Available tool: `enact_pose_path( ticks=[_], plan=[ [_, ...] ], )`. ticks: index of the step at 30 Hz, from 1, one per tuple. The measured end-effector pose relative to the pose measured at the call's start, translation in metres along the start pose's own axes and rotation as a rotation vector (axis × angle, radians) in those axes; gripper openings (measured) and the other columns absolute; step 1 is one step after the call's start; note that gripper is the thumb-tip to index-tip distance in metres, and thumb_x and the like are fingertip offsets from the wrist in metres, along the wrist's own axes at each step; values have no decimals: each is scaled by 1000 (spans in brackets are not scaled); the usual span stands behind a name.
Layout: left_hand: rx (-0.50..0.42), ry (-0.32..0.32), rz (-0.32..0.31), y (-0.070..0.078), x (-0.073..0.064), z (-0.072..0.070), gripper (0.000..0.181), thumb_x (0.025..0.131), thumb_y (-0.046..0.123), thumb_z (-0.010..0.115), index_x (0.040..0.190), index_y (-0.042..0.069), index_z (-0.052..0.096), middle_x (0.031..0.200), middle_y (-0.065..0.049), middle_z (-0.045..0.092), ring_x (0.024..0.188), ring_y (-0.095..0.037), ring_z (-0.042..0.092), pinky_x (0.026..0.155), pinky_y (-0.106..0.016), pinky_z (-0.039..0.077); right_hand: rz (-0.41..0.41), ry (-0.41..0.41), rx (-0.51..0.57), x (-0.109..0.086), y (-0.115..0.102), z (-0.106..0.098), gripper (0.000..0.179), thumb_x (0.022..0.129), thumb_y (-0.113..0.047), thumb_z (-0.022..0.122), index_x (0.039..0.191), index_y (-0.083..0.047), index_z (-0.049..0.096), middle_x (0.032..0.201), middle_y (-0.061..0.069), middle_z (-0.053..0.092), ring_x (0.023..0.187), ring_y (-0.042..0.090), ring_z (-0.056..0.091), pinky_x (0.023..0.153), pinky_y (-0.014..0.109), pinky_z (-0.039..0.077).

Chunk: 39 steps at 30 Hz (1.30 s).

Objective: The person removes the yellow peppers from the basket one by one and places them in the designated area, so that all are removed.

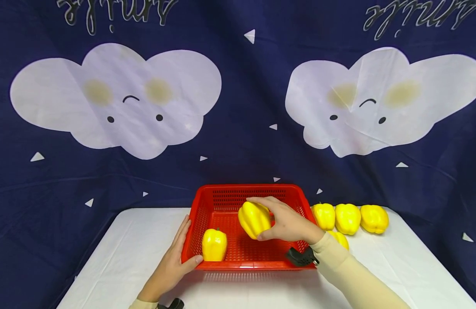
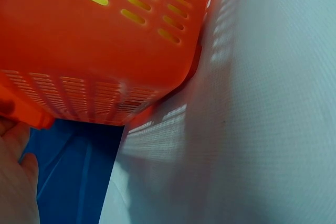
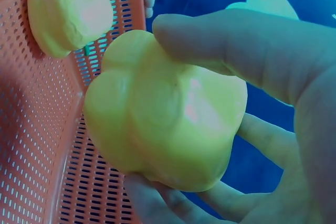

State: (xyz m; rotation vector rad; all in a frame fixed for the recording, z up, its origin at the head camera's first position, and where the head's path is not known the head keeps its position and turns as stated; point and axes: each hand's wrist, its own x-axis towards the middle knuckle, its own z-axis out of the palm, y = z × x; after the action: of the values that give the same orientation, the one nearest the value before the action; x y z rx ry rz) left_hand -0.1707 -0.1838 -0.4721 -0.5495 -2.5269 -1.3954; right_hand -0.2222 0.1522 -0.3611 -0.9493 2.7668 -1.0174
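My right hand [image 1: 286, 219] grips a yellow bell pepper [image 1: 254, 219] above the red plastic basket [image 1: 257, 265]. In the right wrist view, the thumb lies across one side of this held pepper [image 3: 163, 108] and the fingers curl round the other. A second yellow bell pepper [image 1: 214, 245] rests upright inside the basket, in its front left corner. My left hand [image 1: 172, 262] rests against that same corner, its straight fingers along the outer left side and its thumb on the front rim. The left wrist view shows fingers [image 2: 14, 166] beside the rim.
Several yellow bell peppers [image 1: 347, 219] stand on the white tablecloth [image 1: 400, 266] right of the basket, one partly hidden by my right forearm. A dark blue cloth backdrop [image 1: 253, 154] with clouds hangs behind the table. Black straps with devices [image 1: 301, 256] sit at both wrists.
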Motion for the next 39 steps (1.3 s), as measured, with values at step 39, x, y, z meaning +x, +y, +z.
enact_pose_path(
  ticks=[39],
  plan=[
    [4,-10,11,1,0,-1,92,90,32,73,162,14,18,168,2,8,148,-37,22,106,-64,32,79,245,-2,-75,8,-23,93,71,-17,89,150,-37,44,142,2,47,117,24,52,92,51,51]
  ],
)
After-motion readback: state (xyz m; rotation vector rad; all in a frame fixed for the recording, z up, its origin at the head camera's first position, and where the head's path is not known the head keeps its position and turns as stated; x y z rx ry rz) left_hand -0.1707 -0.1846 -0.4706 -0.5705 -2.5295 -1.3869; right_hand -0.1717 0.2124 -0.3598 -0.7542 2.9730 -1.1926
